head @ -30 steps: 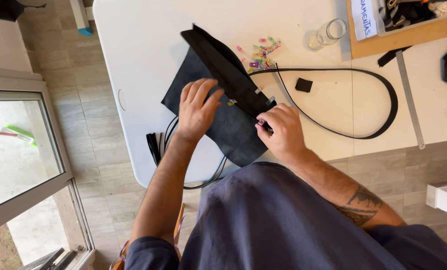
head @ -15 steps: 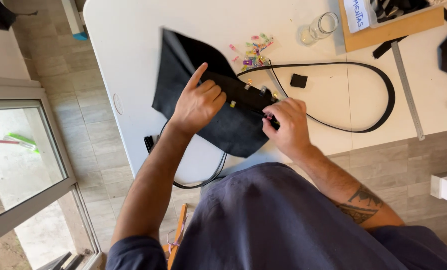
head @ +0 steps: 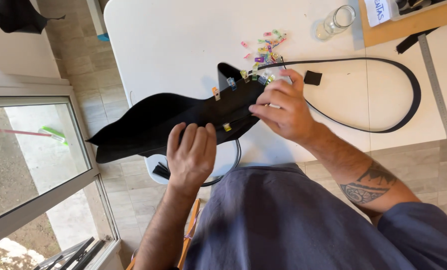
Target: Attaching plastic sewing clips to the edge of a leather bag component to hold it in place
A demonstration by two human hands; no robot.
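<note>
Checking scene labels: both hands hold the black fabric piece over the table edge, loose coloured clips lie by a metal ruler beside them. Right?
Not quite. In the head view the loose coloured clips lie by the glass jar; the metal ruler lies far off. Both the left hand and right hand hold the black fabric piece.

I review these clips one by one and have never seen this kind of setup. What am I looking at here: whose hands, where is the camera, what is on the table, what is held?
There is no machine: a person works with bare hands, filmed by a head-worn camera looking down. The left hand grips a piece of black material lifted above the white table; small coloured clips sit along its edge. The right hand pinches that clipped edge. On the table lie a heap of loose clips, a long black strap in a loop, a small black square, a glass jar and a metal ruler.
</note>
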